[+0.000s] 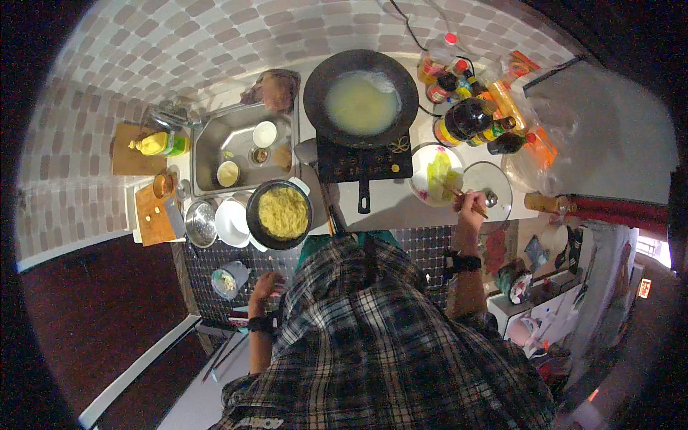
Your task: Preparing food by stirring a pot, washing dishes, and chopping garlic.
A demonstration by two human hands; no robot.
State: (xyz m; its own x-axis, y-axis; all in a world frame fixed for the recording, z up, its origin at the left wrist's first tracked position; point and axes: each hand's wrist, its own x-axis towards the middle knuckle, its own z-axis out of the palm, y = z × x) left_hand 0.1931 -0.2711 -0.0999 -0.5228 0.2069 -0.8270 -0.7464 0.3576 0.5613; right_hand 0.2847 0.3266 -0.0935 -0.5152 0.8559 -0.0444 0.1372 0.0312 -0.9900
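Note:
My right hand (471, 204) grips a pair of wooden chopsticks (452, 189). Their tips touch pale green leafy vegetables (441, 167) on a white plate (420, 180) with pink floral marks. Beside that hand, a glass lid (502, 180) with a knob lies on the counter. Left of the plate, a black wok (317, 115) holds cloudy yellowish liquid (363, 105); it sits on a black induction cooker (344, 166), handle towards me. Low at my side hangs my left hand (267, 286), nothing visible in it, its fingers loosely apart.
A black pot (251, 223) of yellow noodles (283, 213) stands at the counter's front edge. Left of it are a white bowl (228, 221) and a steel colander (200, 226). The sink (207, 148) contains bowls. Sauce bottles (467, 119) crowd the right back. A bin (228, 282) stands below.

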